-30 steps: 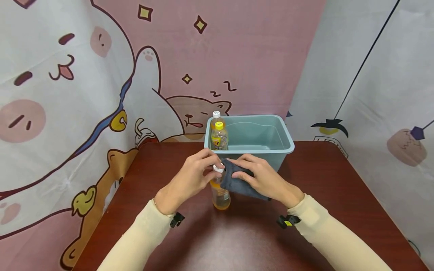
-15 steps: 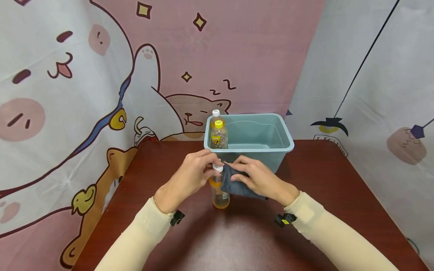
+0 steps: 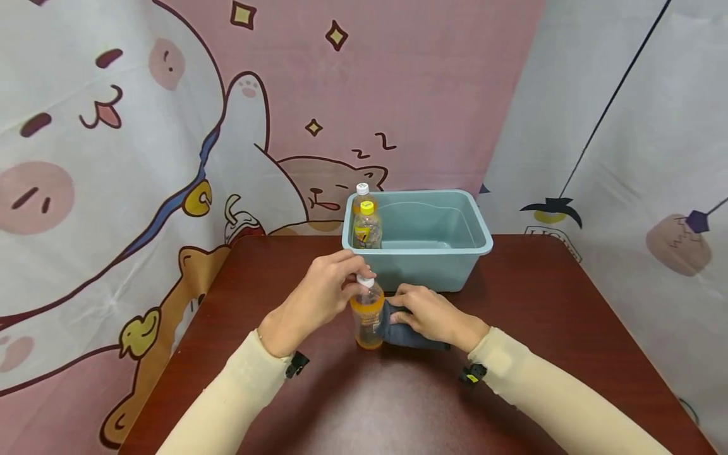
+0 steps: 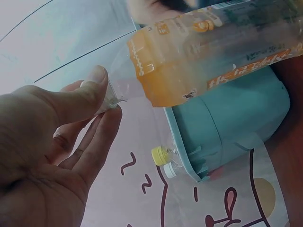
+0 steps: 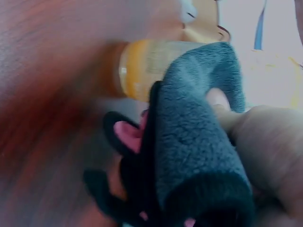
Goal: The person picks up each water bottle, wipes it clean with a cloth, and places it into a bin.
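Observation:
A clear plastic bottle (image 3: 368,322) with an orange label stands upright on the table, in front of the bin. My left hand (image 3: 327,287) pinches its white cap (image 3: 366,282) between thumb and fingers, as the left wrist view confirms. On the bottle's right side, my right hand (image 3: 433,316) holds a bunched grey cloth (image 3: 412,338) against the lower body. In the right wrist view, the fleecy cloth (image 5: 194,127) has a black edge with black and pink pieces, and the thumb presses into its fold. The other right-hand fingers are mostly hidden by the cloth.
Just behind the hands sits a blue-green plastic bin (image 3: 421,268). Two bottles stand at its left end, one with a yellow cap (image 3: 367,207) and one with a white cap (image 3: 363,188). A printed curtain (image 3: 432,95) hangs behind the dark red table (image 3: 273,265).
My right hand and the cloth have slid down from near the cap to the bottle's lower side. My left hand stays at the cap, and the bottle remains in place.

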Motion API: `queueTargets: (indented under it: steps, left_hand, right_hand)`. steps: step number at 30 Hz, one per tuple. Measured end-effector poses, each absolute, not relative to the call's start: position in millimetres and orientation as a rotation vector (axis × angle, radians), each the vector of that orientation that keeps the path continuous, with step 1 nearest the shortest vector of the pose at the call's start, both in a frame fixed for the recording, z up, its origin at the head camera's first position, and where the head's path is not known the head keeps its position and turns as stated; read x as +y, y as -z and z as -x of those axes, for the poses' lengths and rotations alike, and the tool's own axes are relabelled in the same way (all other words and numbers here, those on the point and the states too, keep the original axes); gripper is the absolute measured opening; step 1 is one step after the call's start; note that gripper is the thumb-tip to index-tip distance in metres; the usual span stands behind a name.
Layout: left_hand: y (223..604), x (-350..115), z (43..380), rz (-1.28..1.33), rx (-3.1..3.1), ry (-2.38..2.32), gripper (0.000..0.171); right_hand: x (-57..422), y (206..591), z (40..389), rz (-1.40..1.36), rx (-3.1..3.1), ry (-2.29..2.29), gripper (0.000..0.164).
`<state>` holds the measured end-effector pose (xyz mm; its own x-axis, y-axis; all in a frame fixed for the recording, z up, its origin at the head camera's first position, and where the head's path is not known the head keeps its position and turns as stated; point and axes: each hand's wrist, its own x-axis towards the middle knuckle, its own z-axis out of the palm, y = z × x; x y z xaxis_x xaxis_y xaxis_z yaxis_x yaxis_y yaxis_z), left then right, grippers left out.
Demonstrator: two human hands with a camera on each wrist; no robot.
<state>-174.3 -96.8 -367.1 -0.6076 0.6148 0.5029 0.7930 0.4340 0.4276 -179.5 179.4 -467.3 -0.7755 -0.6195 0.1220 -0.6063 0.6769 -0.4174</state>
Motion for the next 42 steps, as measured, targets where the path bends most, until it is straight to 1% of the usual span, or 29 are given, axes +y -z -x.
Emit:
queueTargets:
  steps: [4,8,12,19,24,31,42]
  left_hand:
    - [366,-96,174,1.209,-2.444,0.967,0.027]
    - [366,-96,173,1.187,-2.471,0.956,0.026]
    - [366,-97,172,1.181,-2.466,0.914,0.025]
    - [366,-99,170,1.164,-2.458,0.87,0.028]
    - [368,-99,171,1.158,-2.462,0.881,0.027]
    - [369,-98,171,1.166,-2.442,0.885,0.028]
    - [367,-96,171,1.175,-2.45,0.903,0.028]
  right_hand:
    - [176,479,178,0.974,2.823,0.594,0.037]
    - [172,487,178,0.973,2.821,0.541,0.036]
    - [171,489,178,0.973,2.832,0.537,0.037]
    - [172,485,178,0.956,2.829,0.622,0.038]
    - [176,479,178,0.969,2.827,0.738,0.04]
    - [180,458,178,1.038,2.808,0.929,0.042]
    - [183,437,175,1.055,2.887,1.042,0.041]
